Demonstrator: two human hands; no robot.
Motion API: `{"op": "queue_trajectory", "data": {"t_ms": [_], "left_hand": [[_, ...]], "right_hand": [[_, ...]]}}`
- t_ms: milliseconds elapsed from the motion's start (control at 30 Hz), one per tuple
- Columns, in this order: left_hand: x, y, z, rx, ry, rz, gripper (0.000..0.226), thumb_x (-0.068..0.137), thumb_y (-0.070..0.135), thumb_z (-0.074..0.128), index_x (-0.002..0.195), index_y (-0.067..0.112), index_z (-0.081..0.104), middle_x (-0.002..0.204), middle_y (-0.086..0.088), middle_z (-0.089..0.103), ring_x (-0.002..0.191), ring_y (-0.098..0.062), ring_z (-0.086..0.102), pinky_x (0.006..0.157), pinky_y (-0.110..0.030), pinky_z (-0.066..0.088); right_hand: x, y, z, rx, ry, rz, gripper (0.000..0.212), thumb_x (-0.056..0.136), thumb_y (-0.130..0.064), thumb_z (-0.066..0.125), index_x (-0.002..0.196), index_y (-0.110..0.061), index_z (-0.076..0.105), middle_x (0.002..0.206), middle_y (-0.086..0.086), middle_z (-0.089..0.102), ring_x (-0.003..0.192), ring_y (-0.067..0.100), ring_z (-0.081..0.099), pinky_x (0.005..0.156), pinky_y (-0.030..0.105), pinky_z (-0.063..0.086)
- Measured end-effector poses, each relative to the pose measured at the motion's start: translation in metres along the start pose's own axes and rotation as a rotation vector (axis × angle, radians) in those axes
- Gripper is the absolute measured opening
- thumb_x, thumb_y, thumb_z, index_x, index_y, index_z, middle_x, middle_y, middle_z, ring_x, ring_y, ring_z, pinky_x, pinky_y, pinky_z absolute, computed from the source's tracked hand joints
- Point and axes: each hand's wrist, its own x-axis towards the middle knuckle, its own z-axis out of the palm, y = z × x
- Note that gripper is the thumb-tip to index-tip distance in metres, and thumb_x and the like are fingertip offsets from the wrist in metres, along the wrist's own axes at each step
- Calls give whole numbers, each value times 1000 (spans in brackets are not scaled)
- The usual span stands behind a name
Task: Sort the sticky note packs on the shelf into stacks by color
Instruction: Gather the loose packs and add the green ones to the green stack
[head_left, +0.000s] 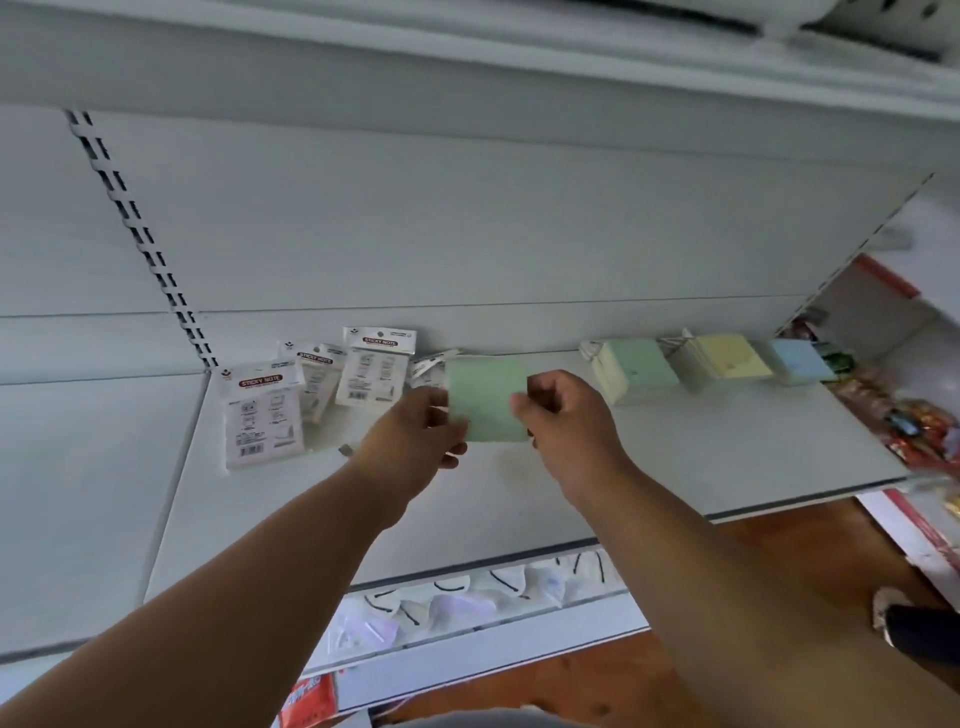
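A green sticky note pack (485, 397) is held just above the white shelf (675, 457), near its middle. My left hand (415, 441) pinches its left edge and my right hand (563, 421) pinches its right edge. To the right stand a green stack (636, 369), a yellow stack (724, 358) and a blue stack (800, 360) in a row along the back. At the left lie three packs face down, labels showing: one nearest (262, 415), one behind it (317, 379), one leaning on the back wall (374, 371). Another pack's header (428, 366) peeks out behind the held pack.
A slotted upright (140, 234) runs up the back wall at the left. Colourful snack packets (914, 421) crowd the neighbouring shelf at the right. A lower shelf (467, 603) below holds pale packaged goods. The shelf's front edge runs just beneath my forearms.
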Motion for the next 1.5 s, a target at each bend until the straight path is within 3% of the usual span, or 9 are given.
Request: {"op": "queue_trajectory", "data": {"t_ms": [133,300,400,533,767,900,1167,1267,1500], "left_hand": [[14,5,53,288,61,97,25,91,17,61,112,28,55,78,2,70,72,-20,70,70,-35,58],[45,18,132,361,82,155,34,90,23,63,123,27,56,85,10,66,67,-13,71,67,-32,59],[70,29,177,306,182,155,44,88,25,67,129,25,50,86,10,66,68,-13,71,71,-40,60],[102,31,213,480,327,162,45,87,35,65,128,24,52,96,9,67,80,-14,67,74,-31,53],[110,15,236,649,371,128,49,84,39,68,130,24,58,113,3,61,89,-9,58,79,-23,43],[98,3,241,706,358,172,63,77,32,77,135,24,51,117,6,55,88,-6,55,81,-22,47],[104,0,235,665,402,165,40,82,24,71,121,25,61,107,7,63,88,-7,63,76,-22,48],[102,0,236,580,302,160,56,79,33,73,131,30,52,114,13,64,94,-5,65,80,-24,52],[105,4,242,449,284,104,55,88,32,64,139,31,44,124,14,59,110,-5,59,91,-28,49]], "right_hand": [[20,20,-39,-112,63,33,22,85,-32,64,104,-21,65,90,-5,68,81,19,65,74,34,54],[62,40,-111,-262,115,9,33,87,-31,64,115,-15,66,103,-1,68,94,19,63,84,31,51],[101,51,-147,-268,92,-21,34,86,-29,66,116,-14,68,108,0,70,99,18,65,90,32,51],[144,68,-166,-306,38,-87,31,82,-26,67,112,-16,71,103,2,73,98,22,67,88,34,52],[160,100,-170,-436,-29,-180,14,79,-13,55,79,-7,67,76,9,65,71,26,59,51,29,36],[154,107,-169,-362,-76,-178,18,87,-22,55,99,-15,67,91,1,68,81,19,61,63,26,42],[145,113,-165,-274,-163,-182,22,96,-25,49,113,-18,61,99,-2,66,84,13,57,55,18,35],[143,113,-160,-223,-196,-133,26,96,-31,47,119,-20,55,107,-1,64,96,19,60,66,25,41],[149,120,-155,-211,-236,-150,31,98,-35,45,123,-19,49,116,4,63,105,23,60,83,33,46]]}}
